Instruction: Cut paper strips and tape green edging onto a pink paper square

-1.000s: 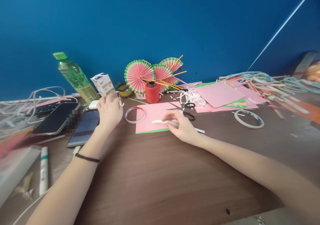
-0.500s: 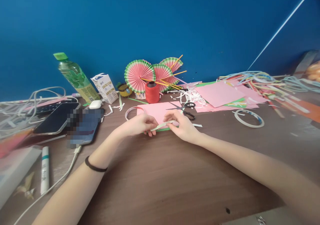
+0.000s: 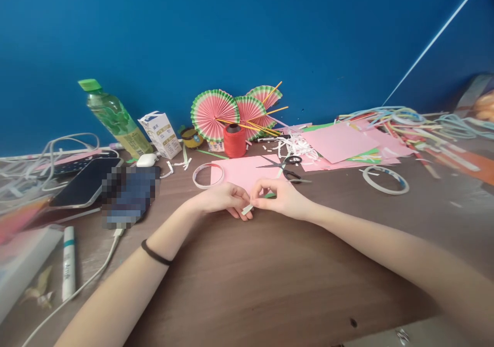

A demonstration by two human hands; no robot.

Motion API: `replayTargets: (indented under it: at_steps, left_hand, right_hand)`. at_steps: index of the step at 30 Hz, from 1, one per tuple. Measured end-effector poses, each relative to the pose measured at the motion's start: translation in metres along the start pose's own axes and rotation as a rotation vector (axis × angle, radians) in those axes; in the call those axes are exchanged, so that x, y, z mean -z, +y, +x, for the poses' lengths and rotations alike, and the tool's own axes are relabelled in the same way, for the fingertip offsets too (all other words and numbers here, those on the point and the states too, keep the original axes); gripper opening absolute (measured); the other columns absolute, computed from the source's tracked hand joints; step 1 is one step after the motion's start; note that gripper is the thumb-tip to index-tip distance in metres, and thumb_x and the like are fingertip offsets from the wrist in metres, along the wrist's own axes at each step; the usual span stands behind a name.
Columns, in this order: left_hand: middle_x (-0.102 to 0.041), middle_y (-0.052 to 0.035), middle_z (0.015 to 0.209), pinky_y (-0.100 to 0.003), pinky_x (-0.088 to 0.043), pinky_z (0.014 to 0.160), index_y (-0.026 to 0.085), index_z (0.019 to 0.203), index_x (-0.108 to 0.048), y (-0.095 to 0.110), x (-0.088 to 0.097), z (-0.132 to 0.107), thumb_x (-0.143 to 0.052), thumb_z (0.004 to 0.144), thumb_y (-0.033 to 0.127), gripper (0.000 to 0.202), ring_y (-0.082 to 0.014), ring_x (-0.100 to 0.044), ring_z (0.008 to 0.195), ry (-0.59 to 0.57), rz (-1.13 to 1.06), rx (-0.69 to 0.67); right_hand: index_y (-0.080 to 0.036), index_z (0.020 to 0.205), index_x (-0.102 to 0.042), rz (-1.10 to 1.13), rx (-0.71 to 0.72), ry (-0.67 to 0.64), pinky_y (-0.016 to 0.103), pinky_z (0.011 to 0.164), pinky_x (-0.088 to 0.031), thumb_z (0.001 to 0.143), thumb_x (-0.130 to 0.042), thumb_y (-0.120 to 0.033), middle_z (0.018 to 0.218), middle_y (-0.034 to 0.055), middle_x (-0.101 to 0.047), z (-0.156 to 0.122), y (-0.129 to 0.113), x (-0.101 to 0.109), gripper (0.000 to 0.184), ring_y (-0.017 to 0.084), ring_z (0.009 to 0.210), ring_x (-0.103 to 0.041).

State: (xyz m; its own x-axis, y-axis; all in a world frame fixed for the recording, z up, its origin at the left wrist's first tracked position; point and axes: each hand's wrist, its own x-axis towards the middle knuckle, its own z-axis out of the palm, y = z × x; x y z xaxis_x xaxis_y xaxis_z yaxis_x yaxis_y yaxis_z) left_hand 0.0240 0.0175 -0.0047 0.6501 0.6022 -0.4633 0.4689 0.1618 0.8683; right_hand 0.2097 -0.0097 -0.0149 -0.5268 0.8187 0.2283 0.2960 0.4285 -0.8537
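Between my two hands is a short pale paper strip (image 3: 247, 209). My left hand (image 3: 227, 200) is closed on it, the strip lying across the fingers. My right hand (image 3: 280, 198) pinches at the strip's upper end with thumb and forefinger. Just beyond the hands lies a pink paper sheet (image 3: 243, 168) with a bit of green along its near edge. Black-handled scissors (image 3: 276, 164) rest on its right part, blades spread. A tape roll (image 3: 208, 176) lies flat on the sheet's left side.
Red thread spool (image 3: 235, 142) and pleated paper fans (image 3: 216, 114) stand by the blue wall. On the right are pink sheets (image 3: 339, 142), another tape roll (image 3: 386, 180) and paper strips. Phones (image 3: 87, 182), a bottle (image 3: 116, 115), a carton (image 3: 161, 135) and a marker (image 3: 69, 265) occupy the left.
The strip showed long and stretched between both hands; now only a short end shows. Both hands have come closer together and slightly nearer to me.
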Motion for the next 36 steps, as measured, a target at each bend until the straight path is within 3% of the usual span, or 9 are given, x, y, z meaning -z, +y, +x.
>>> replayTargets:
  at_steps: [10, 36]
  left_hand:
    - [-0.071, -0.0024, 0.072, -0.021, -0.048, 0.064, 0.015, 0.075, -0.064, -0.003, 0.000, 0.002, -0.060, 0.069, 0.023, 0.011, -0.0106, -0.064, 0.065, -0.029, 0.031, -0.014]
    - [-0.071, -0.0052, 0.081, -0.021, -0.048, 0.068, 0.013, 0.079, -0.064, -0.002, 0.001, 0.001, -0.054, 0.074, 0.021, 0.014, -0.0111, -0.064, 0.070, -0.047, 0.029, -0.007]
  right_hand:
    - [-0.018, 0.063, -0.056, -0.055, 0.008, -0.074, 0.032, 0.082, -0.039, 0.073, -0.063, -0.020, 0.082, 0.0015, -0.052, 0.004, 0.008, -0.004, 0.013, 0.016, 0.086, -0.051]
    - [-0.018, 0.064, -0.053, -0.179, 0.072, 0.001, 0.032, 0.081, -0.038, 0.075, -0.060, -0.016, 0.082, 0.0019, -0.053, 0.001, 0.019, -0.012, 0.014, 0.016, 0.088, -0.049]
